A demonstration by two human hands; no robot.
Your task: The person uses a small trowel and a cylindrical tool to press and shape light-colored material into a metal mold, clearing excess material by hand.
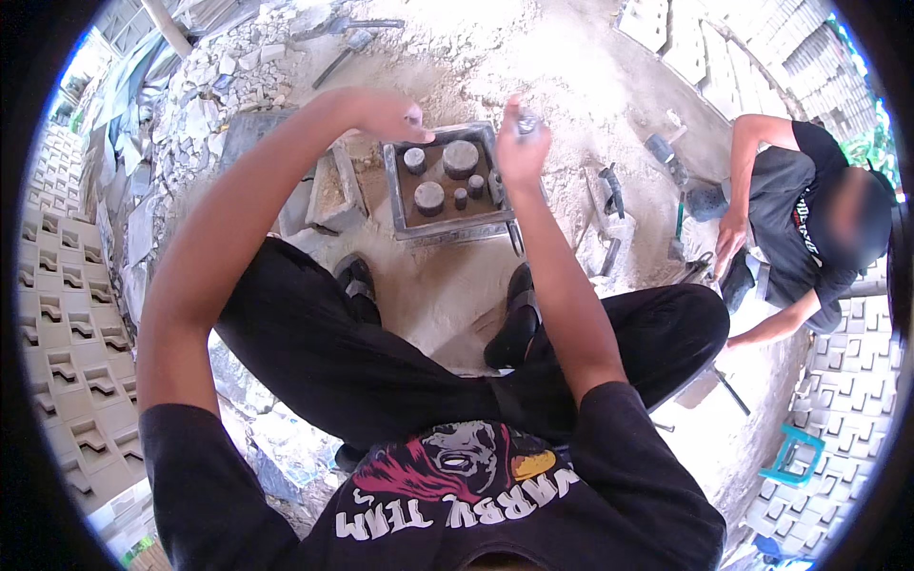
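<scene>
A rectangular box sits on the dusty ground, holding brownish fill and upright grey cylinders of differing widths. Left hand and right hand are near its far corners; I cannot tell whether either grip pinches anything.

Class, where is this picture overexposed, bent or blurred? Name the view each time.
Head view: glare bleaches the pale ground beyond the rectangular frame; head view: the patterned wall at left bows along the picture's rim; head view: the co-worker's head is blurred, while the frame looks sharper.
</scene>
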